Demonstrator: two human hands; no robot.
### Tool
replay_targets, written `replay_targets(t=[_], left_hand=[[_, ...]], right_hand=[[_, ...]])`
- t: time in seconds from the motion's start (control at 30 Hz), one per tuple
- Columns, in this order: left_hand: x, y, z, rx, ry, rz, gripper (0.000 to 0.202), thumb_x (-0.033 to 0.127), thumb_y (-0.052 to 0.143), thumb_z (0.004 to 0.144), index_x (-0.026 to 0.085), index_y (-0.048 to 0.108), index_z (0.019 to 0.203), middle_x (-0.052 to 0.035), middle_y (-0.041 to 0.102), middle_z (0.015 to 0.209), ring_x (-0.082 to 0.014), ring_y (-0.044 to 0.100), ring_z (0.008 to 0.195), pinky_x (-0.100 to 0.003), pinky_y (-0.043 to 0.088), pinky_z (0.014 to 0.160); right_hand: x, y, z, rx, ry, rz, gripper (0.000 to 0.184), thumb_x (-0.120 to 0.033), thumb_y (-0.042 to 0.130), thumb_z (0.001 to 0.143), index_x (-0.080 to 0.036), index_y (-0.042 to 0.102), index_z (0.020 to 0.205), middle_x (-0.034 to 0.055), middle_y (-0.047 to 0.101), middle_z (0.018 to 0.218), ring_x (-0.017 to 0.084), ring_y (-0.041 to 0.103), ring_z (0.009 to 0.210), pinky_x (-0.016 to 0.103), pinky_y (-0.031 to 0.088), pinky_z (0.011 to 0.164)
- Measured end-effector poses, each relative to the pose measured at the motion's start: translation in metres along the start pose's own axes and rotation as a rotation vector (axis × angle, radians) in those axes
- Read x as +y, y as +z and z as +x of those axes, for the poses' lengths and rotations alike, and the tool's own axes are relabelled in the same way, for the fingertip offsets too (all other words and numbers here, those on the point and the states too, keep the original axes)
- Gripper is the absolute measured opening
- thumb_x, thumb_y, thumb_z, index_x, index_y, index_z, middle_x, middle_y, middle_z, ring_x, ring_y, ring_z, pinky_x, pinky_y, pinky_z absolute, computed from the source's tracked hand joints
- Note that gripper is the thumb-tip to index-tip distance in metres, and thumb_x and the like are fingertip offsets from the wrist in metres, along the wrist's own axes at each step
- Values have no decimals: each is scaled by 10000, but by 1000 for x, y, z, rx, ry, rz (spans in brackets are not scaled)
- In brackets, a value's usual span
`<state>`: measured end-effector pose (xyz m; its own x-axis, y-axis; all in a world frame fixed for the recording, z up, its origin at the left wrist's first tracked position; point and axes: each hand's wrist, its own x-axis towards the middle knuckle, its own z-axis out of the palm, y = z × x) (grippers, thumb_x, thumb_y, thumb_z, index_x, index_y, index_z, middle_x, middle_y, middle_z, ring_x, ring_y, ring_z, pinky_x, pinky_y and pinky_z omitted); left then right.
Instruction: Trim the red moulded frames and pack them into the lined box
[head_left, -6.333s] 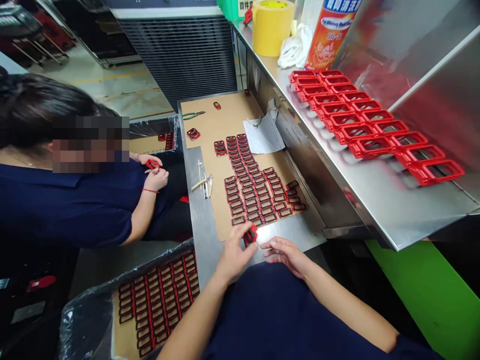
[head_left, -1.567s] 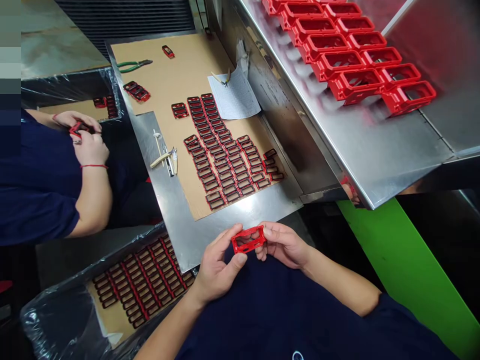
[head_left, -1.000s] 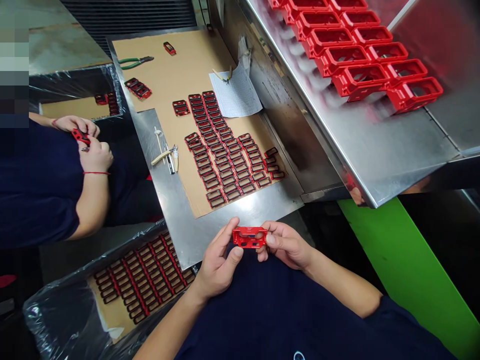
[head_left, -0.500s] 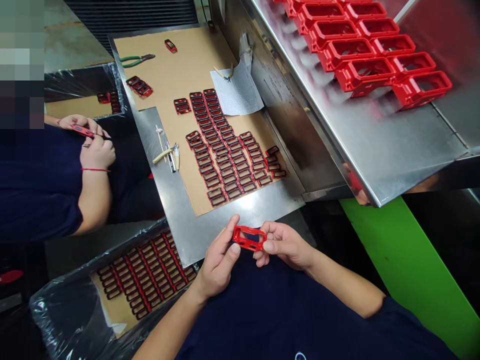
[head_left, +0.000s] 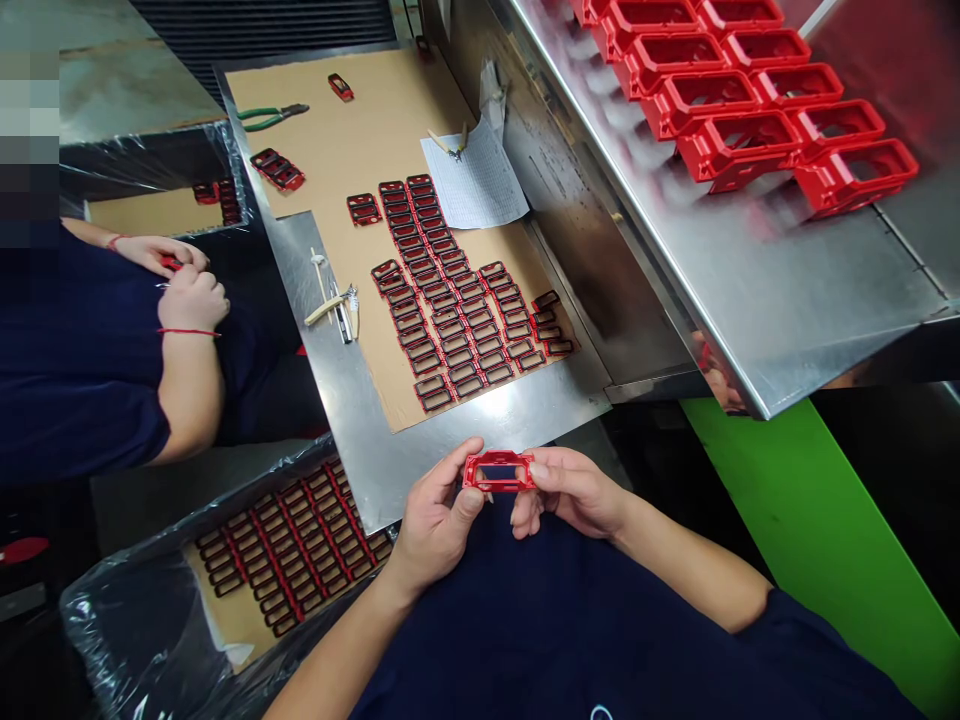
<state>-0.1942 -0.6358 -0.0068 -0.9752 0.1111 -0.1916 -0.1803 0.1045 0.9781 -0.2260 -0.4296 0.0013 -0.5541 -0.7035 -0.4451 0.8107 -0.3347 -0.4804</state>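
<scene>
Stainless steel benchtop point(head_left: 382, 460) runs ahead, carrying a tan cardboard sheet point(head_left: 352, 120) laid with rows of black-and-red rectangular frames point(head_left: 450, 330). Just beyond its near edge, the person's left hand point(head_left: 435, 500) and right hand point(head_left: 570, 490) both grip a glossy red rectangular plastic frame point(head_left: 499, 471) by its short ends, above their navy shirt point(head_left: 570, 620). Farther right, larger red frames point(head_left: 750, 110) sit in rows on a steel shelf point(head_left: 787, 290).
</scene>
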Motion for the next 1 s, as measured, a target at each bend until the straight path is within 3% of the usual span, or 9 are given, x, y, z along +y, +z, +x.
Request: replay_targets(t=[0.2, 0.4, 0.53, 0.83, 1.0], left_hand=[[-2, -3, 0, 52, 31, 69, 652, 653, 614, 846, 114, 672, 1209, -150, 753, 1110, -266, 725, 1004, -369, 572, 930], [-2, -4, 0, 70, 144, 112, 539, 584, 629, 872, 167, 683, 1209, -112, 760, 1090, -227, 731, 983, -303, 574, 897], [-1, -5, 2, 79, 232, 164, 503, 568, 602, 896, 189, 676, 1220, -90, 761, 1041, -197, 735, 932, -267, 576, 842], [3, -5, 8, 129, 385, 298, 484, 589, 535, 921, 186, 670, 1151, -51, 728, 902, -148, 714, 797, -227, 570, 728], [4, -8, 7, 137, 484, 343, 451, 562, 602, 896, 189, 636, 1149, -33, 681, 864, -137, 675, 763, -230, 557, 688]], right_hand=[[-1, -1, 2, -14, 23, 11, 522, -552, 752, 835, -64, 654, 993, 102, 730, 744, 178, 725, 651, 176, 536, 560], [-2, 0, 3, -22, 29, 3, 504, -543, 761, 826, -68, 650, 951, 103, 729, 739, 178, 727, 660, 174, 539, 571], [-1, 0, 5, -20, 25, 3, 477, -539, 755, 831, -83, 617, 853, 110, 724, 725, 181, 725, 659, 175, 532, 568], [2, -3, 7, -23, 15, -25, 511, -580, 728, 846, -78, 630, 855, 110, 719, 716, 180, 723, 667, 186, 526, 580], [3, -2, 9, 21, -22, -48, 529, -600, 718, 850, -79, 646, 905, 91, 718, 739, 154, 708, 666, 187, 525, 600]])
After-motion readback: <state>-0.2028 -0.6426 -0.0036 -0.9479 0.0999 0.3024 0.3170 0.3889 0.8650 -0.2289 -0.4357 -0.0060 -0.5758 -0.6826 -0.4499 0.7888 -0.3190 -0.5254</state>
